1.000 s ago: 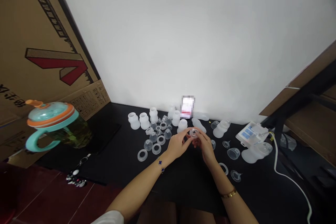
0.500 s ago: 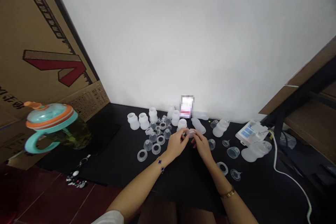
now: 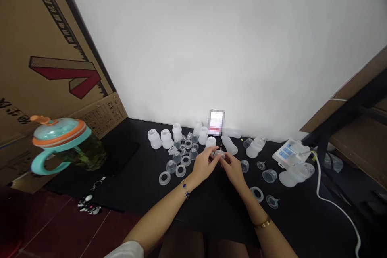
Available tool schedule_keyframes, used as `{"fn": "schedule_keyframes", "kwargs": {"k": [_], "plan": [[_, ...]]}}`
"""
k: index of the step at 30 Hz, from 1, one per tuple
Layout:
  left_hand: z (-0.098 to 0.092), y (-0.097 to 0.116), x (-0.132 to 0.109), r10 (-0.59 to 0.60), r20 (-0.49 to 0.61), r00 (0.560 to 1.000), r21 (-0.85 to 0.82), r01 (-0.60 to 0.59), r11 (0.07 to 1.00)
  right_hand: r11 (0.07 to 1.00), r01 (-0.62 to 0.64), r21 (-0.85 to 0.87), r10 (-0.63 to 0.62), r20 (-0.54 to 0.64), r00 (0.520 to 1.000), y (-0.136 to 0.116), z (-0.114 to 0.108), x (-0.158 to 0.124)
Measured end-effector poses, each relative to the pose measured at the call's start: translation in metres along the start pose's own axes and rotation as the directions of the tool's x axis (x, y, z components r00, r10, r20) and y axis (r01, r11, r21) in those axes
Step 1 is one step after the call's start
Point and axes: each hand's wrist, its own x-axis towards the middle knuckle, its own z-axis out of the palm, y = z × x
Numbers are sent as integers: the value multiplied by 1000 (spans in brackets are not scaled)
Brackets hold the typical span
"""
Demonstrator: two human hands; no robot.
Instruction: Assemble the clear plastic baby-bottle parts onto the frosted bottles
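Both my hands meet over the middle of the black table, closed around a translucent bottle collar ring [image 3: 220,153]. My left hand [image 3: 206,163] grips it from the left, and my right hand [image 3: 232,168] pinches its right edge. A thin clear tip, like a nipple's, seems to stick up from the ring; the fingers hide part of it. Just behind the hands stands an open white bottle [image 3: 211,142]. Left of them lie loose collar rings [image 3: 180,170] and clear caps [image 3: 171,166]. A clear cap [image 3: 244,165] lies close to the right hand.
Several white bottles [image 3: 155,139] stand at the back left. A lit phone [image 3: 216,122] leans on the wall. On the right are assembled bottles [image 3: 255,147], silicone nipples [image 3: 272,201], and a white box [image 3: 288,154] with a cable [image 3: 332,200]. A large handled jug [image 3: 69,145] stands left.
The ring has tilted and dropped slightly between my fingers, and a thin tip now shows above it. My right hand has shifted its hold lower. The things on the table stay put.
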Motion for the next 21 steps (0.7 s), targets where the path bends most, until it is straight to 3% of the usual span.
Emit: {"fn": "schedule_keyframes", "kwargs": {"k": [4,8,16,21], "plan": [[-2,5,0,-7,39,999,-21,8,1000,983,-74,165,74,3,997,-1,0,1],[-1,2,2,0,38,999,4,0,1000,967,-115,226,105,56,993,-2,1,2],[0,0,2,-16,-12,1000,78,17,997,1000,0,25,0,27,1000,-3,0,-1],[0,1,1,-7,19,1000,25,7,1000,1000,23,18,-24,24,999,-1,1,-2]]}}
